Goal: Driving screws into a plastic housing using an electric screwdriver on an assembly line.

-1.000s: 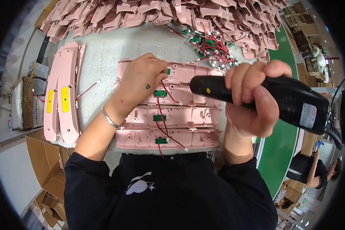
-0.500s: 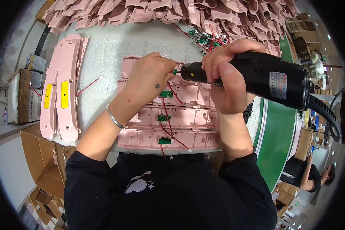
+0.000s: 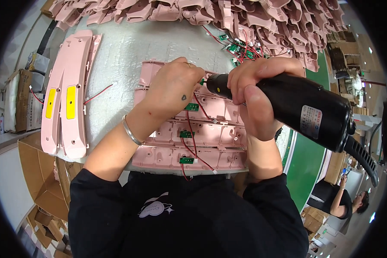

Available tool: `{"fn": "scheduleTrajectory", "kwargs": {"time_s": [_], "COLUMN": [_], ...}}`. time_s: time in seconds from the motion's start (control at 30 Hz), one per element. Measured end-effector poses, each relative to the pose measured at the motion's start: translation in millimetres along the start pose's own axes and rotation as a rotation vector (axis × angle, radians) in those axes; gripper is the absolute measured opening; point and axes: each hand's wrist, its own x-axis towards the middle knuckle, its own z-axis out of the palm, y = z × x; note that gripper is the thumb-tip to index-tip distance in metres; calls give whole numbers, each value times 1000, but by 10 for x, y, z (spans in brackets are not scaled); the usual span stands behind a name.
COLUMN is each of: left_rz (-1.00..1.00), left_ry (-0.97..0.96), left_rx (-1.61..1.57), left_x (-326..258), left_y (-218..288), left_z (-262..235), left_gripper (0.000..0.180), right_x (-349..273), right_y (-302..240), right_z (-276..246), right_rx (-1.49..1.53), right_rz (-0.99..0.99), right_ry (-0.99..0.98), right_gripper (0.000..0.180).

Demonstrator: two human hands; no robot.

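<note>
My right hand (image 3: 262,92) grips a black electric screwdriver (image 3: 303,101), held sideways with its tip pointing left. At that tip, the closed fingers of my left hand (image 3: 174,88) pinch a small green circuit board (image 3: 202,81) over the farthest pink plastic shell (image 3: 152,68); my fingers hide most of the board. Nearer to me, more pink shells lie in rows, and in them sit a second circuit board (image 3: 191,107), a third one (image 3: 186,134) and a nearest one (image 3: 186,161). Red and black wires (image 3: 191,129) with white plugs trail from the boards.
Two pink shells (image 3: 73,133) with yellow labels lie at the left of the white work surface (image 3: 116,51). Pink parts (image 3: 202,15) are heaped at the back beside a tangle of wired boards (image 3: 245,49). Cardboard boxes (image 3: 36,172) stand lower left; a person (image 3: 335,200) is at far right.
The screwdriver's rear end has swung down toward me, its tip staying near the left fingertips. The whole view has shifted slightly. Both hands keep their grip.
</note>
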Motion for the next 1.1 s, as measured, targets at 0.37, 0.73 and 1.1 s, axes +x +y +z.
{"fn": "scheduleTrajectory", "kwargs": {"time_s": [0.37,0.73,1.1], "left_rz": [8,-40,-128], "left_ry": [14,-24,-100], "left_rx": [-30,47,42], "left_x": [-4,1,56], "left_y": [-5,52,157], "left_z": [4,-103,-80], "left_gripper": [6,9,11], "right_x": [44,-64,-1130], "right_y": [-33,-542,-831], "right_z": [79,-654,-1335], "right_rx": [-72,178,-147], "right_rz": [2,18,275], "right_ry": [-132,184,794], "right_gripper": [22,32,26]}}
